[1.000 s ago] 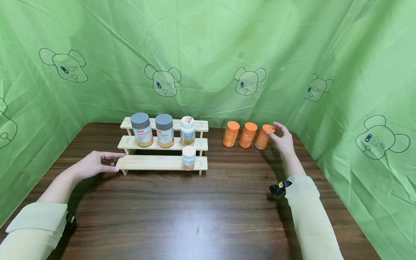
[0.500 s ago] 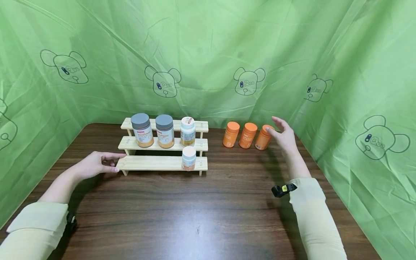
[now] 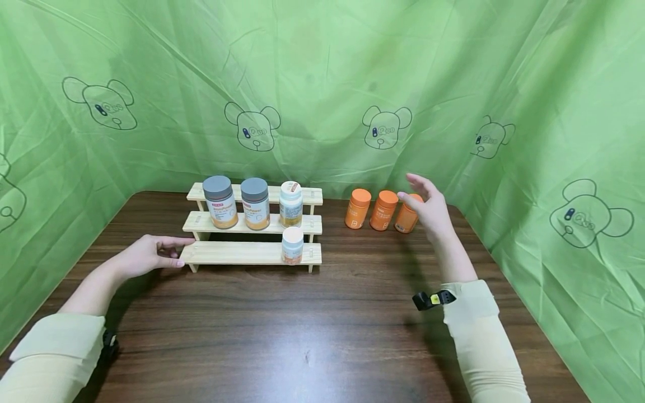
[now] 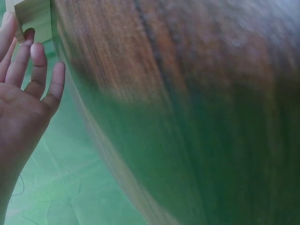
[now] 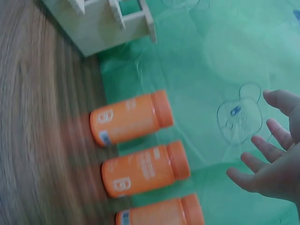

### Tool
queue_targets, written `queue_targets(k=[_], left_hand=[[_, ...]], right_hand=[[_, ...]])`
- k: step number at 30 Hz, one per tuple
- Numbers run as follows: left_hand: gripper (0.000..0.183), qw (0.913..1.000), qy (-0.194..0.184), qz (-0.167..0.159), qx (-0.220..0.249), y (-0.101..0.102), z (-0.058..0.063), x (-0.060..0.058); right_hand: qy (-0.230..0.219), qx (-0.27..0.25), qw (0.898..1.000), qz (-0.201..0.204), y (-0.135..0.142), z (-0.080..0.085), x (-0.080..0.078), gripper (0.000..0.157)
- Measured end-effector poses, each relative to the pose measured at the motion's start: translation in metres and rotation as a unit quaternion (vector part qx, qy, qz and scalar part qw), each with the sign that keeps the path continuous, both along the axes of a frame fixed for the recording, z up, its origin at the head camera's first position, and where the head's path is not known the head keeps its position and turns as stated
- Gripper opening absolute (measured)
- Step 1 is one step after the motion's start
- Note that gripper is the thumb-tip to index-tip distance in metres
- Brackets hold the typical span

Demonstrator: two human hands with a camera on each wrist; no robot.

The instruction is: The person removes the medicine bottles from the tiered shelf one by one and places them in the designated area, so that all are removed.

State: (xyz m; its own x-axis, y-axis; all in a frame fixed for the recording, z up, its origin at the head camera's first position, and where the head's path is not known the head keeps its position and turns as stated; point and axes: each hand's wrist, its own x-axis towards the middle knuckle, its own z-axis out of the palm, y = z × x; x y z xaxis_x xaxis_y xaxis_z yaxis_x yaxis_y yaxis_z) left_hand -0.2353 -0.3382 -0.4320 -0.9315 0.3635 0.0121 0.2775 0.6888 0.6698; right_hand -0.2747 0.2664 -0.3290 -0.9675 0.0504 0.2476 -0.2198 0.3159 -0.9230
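A three-step wooden display rack [image 3: 237, 253] stands on the left part of the table. My left hand [image 3: 146, 256] holds the left end of its lowest step, thumb at the front corner and a finger at the back one. Two grey-lidded jars [image 3: 220, 202] and a white-capped bottle [image 3: 291, 204] stand on the middle step. A small white bottle [image 3: 293, 246] sits at the right of the lowest step. My right hand [image 3: 434, 211] holds nothing, fingers spread, above the rightmost orange bottle [image 3: 406, 218], partly hiding it. Beside it stand another orange bottle [image 5: 145, 168] and a third orange bottle [image 5: 131, 118].
The dark wood table [image 3: 282, 324] extends in front of the rack and bottles. Green cloth [image 3: 322, 84] with mouse-head drawings hangs behind and along both sides, close behind the rack and orange bottles.
My right hand has left the rightmost orange bottle's side, rising and shifting left over it with fingers spread. The left hand, rack and bottles have stayed in place.
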Motion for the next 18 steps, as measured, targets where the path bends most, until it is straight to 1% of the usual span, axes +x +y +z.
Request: queue_targets(k=[6,10,14,18], left_hand=[[0.058,1.0000,-0.004,0.000,0.003,0.000,0.000,0.000],[0.059,1.0000,-0.007,0.002,0.001,0.000,0.002,0.001],[0.059,1.0000,-0.007,0.003,-0.004,0.000,0.004,0.001],[0.060,1.0000,-0.008,0.003,-0.005,0.000,0.004,0.001]], right_hand=[[0.024,-0.008,1.000,0.016,-0.019,0.007,0.006,0.057],[0.043,-0.025,0.998,0.028,-0.033,0.010,0.008,0.055],[0.059,-0.045,0.996,0.041,-0.048,0.011,0.010,0.054],[0.069,-0.057,0.994,0.062,-0.063,0.011,0.012,0.052]])
